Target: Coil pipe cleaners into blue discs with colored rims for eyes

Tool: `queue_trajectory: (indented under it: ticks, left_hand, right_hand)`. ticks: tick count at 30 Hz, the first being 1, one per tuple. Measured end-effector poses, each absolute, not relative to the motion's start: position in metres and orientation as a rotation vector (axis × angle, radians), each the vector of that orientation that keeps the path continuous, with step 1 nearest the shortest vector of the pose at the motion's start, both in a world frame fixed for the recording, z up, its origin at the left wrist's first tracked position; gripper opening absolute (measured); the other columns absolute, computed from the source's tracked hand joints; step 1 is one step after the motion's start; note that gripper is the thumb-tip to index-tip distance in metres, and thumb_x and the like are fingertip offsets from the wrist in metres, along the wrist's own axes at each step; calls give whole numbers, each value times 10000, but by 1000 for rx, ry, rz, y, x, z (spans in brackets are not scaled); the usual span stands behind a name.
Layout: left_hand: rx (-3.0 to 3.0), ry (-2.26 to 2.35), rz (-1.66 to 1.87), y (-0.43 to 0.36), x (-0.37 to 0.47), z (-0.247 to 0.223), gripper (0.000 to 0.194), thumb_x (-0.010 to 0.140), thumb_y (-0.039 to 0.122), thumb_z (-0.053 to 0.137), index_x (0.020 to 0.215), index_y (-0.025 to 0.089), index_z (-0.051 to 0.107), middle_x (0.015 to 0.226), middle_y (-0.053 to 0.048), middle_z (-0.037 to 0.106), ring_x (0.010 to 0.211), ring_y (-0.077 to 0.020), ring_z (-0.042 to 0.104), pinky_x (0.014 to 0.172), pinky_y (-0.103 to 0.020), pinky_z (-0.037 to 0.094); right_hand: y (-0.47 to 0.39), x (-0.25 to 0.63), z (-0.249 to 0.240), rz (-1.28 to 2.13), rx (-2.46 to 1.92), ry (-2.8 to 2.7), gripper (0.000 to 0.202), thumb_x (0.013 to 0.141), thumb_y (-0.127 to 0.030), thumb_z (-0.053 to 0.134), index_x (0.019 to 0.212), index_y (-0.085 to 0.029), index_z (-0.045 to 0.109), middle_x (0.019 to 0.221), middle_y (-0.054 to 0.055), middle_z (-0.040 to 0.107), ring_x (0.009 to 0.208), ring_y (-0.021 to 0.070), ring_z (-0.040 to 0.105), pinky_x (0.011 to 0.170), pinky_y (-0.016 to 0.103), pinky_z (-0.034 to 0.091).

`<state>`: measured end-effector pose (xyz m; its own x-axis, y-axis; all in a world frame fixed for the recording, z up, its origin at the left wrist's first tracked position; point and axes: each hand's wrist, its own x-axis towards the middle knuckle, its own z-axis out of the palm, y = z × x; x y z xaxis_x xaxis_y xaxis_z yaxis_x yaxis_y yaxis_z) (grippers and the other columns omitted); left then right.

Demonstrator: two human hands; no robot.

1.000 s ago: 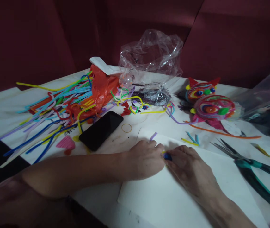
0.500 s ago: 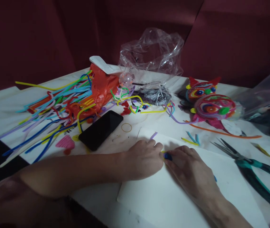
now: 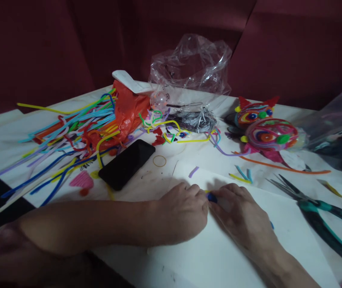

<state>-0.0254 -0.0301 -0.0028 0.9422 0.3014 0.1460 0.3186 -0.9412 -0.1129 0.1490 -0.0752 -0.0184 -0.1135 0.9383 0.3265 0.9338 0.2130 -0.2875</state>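
Note:
Over a white sheet of paper, my two hands meet with a small blue and yellow pipe cleaner coil between them. My right hand pinches its blue part between thumb and fingers. My left hand is closed at the yellow side, its knuckles hiding most of what it grips. A short purple pipe cleaner piece lies on the paper just beyond my left hand. Short blue and yellow pieces rest past my right hand.
Long-nose pliers lie partly open at right. Two decorated owl-like figures stand behind. A black phone, loose pipe cleaners in a red bag, a rubber band and a clear plastic bag occupy the left and back.
My left hand has shifted slightly toward me and rolled a little, baring more of the purple piece. My right hand keeps its pinch almost in place.

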Motion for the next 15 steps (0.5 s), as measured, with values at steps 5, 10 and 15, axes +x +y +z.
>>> queue_trajectory:
  ticks: [5, 10, 15]
  left_hand:
    - [-2990, -447, -210, -24, -25, -1, 271, 786, 377, 584, 878, 122, 579, 879, -61, 563, 830, -202, 478, 698, -325, 373]
    - [-3022, -417, -209, -21, -28, 1, 366, 750, 432, 614, 945, 127, 563, 920, -66, 577, 835, -214, 488, 734, -337, 366]
    - [-3078, -364, -159, -17, -32, 11, 447, 688, 450, 670, 976, 132, 544, 942, -65, 591, 855, -220, 499, 746, -332, 366]
  right_hand:
    - [-76, 155, -22, 94, -1731, -2059, 280, 831, -353, 394, 849, -216, 636, 854, 58, 527, 781, 217, 486, 584, 309, 428]
    - [-75, 162, -24, 180, -1724, -2067, 282, 840, -347, 397, 898, -239, 650, 885, 46, 542, 798, 210, 500, 597, 302, 432]
    - [-73, 166, -26, 196, -1705, -2066, 280, 846, -353, 399, 897, -251, 654, 872, 33, 540, 797, 206, 501, 611, 304, 428]
